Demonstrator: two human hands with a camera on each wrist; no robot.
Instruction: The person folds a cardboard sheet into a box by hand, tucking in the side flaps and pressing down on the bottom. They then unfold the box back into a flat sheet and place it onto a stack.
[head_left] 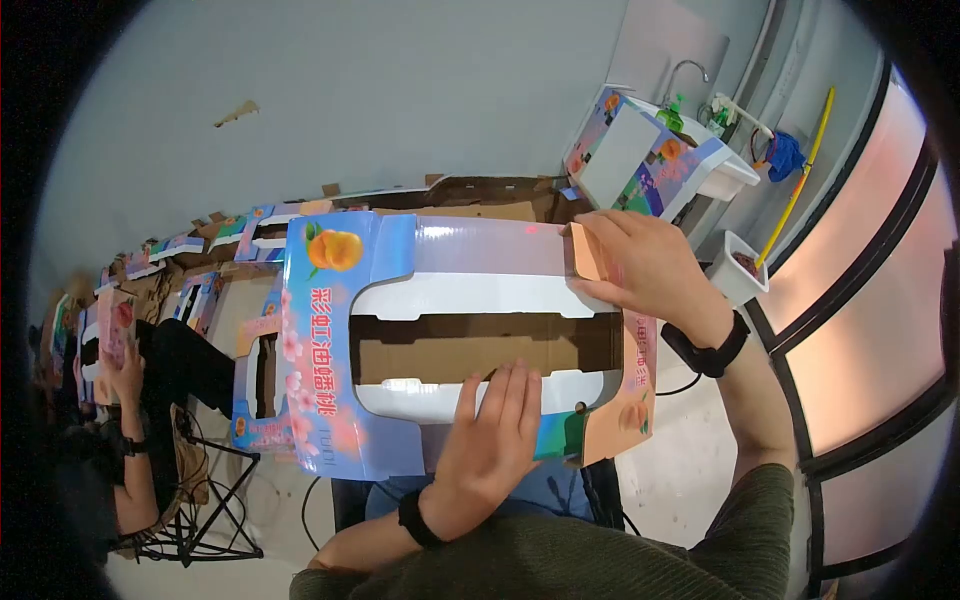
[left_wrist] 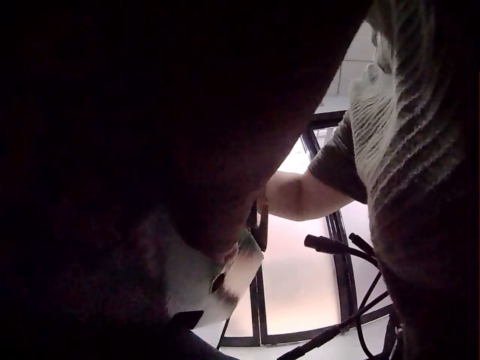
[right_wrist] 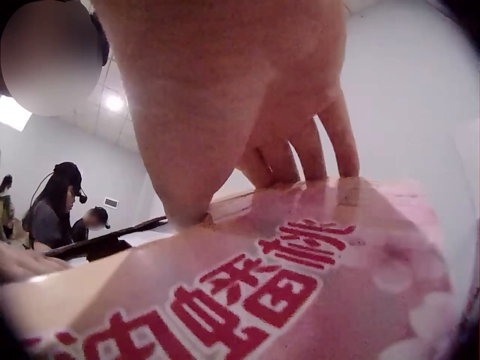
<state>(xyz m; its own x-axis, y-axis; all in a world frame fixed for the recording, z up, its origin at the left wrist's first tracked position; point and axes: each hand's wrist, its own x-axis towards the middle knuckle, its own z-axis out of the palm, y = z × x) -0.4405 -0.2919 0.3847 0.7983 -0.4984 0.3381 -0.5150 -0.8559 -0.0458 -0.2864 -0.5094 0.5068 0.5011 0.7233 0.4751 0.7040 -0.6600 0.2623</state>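
Note:
A fruit carton (head_left: 327, 390), printed with peaches, blossoms and red lettering, lies in front of me, with a long opening in its top that shows bare brown cardboard inside. My left hand (head_left: 487, 425) rests with straight fingers on the white flap along the near side of that opening. At the far right corner, my right hand (head_left: 645, 262) presses on the orange end flap (head_left: 588, 252). From the right wrist, its thumb and spread fingers (right_wrist: 339, 142) touch the carton's pink lettered panel (right_wrist: 247, 300). The left wrist view is mostly dark and hides the left fingertips.
Another printed carton (head_left: 258, 385) stands left behind this one. More cartons (head_left: 195, 300) line the wall, where a seated person's hand (head_left: 125, 375) holds one. At the back right are a sink (head_left: 735, 178), a soap bottle (head_left: 671, 115) and a white bin (head_left: 738, 270).

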